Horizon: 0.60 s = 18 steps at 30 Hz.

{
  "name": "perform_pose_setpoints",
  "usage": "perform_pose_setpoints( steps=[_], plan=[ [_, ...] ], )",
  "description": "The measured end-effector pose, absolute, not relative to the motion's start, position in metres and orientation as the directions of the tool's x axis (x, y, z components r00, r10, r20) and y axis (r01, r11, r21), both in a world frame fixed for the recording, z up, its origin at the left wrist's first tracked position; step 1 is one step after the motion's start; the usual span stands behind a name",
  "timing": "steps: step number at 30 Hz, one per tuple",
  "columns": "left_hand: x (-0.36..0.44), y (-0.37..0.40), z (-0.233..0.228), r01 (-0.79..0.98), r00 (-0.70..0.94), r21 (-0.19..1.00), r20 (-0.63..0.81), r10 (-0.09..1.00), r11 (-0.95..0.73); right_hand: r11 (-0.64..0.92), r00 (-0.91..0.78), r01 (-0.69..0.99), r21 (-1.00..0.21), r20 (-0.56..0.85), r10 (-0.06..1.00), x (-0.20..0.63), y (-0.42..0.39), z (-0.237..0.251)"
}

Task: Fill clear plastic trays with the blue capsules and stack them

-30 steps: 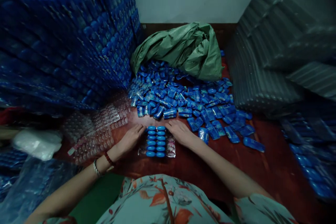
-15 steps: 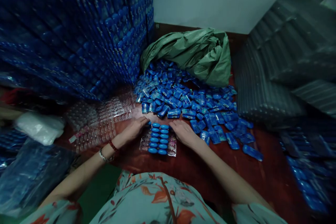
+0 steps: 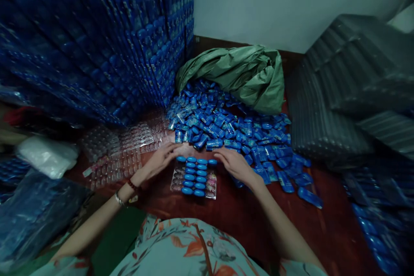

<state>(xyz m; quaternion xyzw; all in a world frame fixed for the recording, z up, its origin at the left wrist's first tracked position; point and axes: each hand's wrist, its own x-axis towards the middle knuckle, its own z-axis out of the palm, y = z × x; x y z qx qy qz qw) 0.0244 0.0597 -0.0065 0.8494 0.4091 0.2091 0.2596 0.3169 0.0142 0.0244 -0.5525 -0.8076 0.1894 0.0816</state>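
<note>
A clear plastic blister tray [image 3: 211, 186] lies on the reddish-brown table in front of me. Two columns of glossy blue oval pieces [image 3: 189, 177] fill its middle, with one more at each top corner. My left hand [image 3: 164, 155] is just off the tray's upper left corner, fingers stretched toward the pile and holding nothing visible. Beside the upper right blue piece, my right hand [image 3: 233, 164] has its fingers extended, with nothing seen in them. Small blue wrapped pieces [image 3: 213, 129] form a loose pile beyond both hands.
Several clear trays [image 3: 114, 168] lie at left, below a tall stack of filled blue trays [image 3: 129, 51]. A green sack [image 3: 239, 67] slumps behind the pile. Grey stacked trays [image 3: 326, 112] stand right. A white plastic bag [image 3: 48, 155] is at far left.
Both hands have drawn slightly apart from the tray's top row. Blue pieces now show plainly at its upper left and upper right corners. The view has shifted slightly.
</note>
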Motion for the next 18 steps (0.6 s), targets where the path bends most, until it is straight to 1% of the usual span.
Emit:
perform_pose_setpoints(
  steps=[1,2,3,4,6,7,8,10,11,12,13,15,17,18],
  plan=[
    [0.028,0.067,-0.007,0.615,0.497,0.633,0.152,0.854,-0.47,0.257,-0.297,0.884,-0.391,-0.045,0.954,0.321,0.02,0.022],
    [0.033,0.075,-0.009,0.666,0.418,0.624,0.14,0.898,-0.408,0.204,-0.227,0.908,-0.367,-0.021,0.974,0.324,0.026,0.019],
    [0.039,0.083,-0.011,0.738,0.349,0.58,0.106,0.931,-0.343,0.168,-0.181,0.93,-0.327,-0.011,0.983,0.324,0.033,0.016],
    [0.047,0.091,-0.013,0.812,0.293,0.511,0.062,0.954,-0.282,0.154,-0.166,0.949,-0.276,-0.021,0.986,0.324,0.04,0.013],
    [0.062,0.105,-0.018,0.912,0.21,0.364,-0.024,0.977,-0.187,0.185,-0.198,0.967,-0.178,-0.064,0.978,0.319,0.051,0.006],
    [0.069,0.11,-0.02,0.935,0.183,0.318,-0.05,0.982,-0.158,0.211,-0.224,0.967,-0.142,-0.083,0.971,0.317,0.055,0.002],
    [0.074,0.114,-0.021,0.944,0.17,0.296,-0.063,0.983,-0.145,0.232,-0.243,0.966,-0.116,-0.096,0.965,0.315,0.057,-0.002],
    [0.079,0.118,-0.022,0.941,0.18,0.301,-0.07,0.981,-0.151,0.246,-0.255,0.964,-0.105,-0.086,0.963,0.314,0.054,-0.008],
    [0.079,0.119,-0.022,0.938,0.194,0.305,-0.077,0.978,-0.162,0.24,-0.249,0.962,-0.132,-0.06,0.967,0.316,0.049,-0.011],
    [0.077,0.118,-0.021,0.935,0.213,0.308,-0.087,0.973,-0.177,0.221,-0.228,0.958,-0.185,-0.018,0.974,0.319,0.042,-0.013],
    [0.073,0.115,-0.02,0.93,0.236,0.311,-0.101,0.966,-0.195,0.189,-0.187,0.947,-0.261,0.034,0.982,0.323,0.033,-0.015],
    [0.063,0.106,-0.017,0.913,0.288,0.331,-0.106,0.952,-0.24,0.105,-0.053,0.886,-0.451,0.125,0.991,0.335,0.01,-0.015],
    [0.048,0.092,-0.015,0.874,0.328,0.391,-0.037,0.944,-0.288,0.026,0.061,0.799,-0.601,0.125,0.99,0.346,-0.015,-0.011],
    [0.04,0.084,-0.014,0.845,0.329,0.438,0.025,0.944,-0.306,0.004,0.076,0.759,-0.652,0.095,0.993,0.351,-0.027,-0.008]
  ],
)
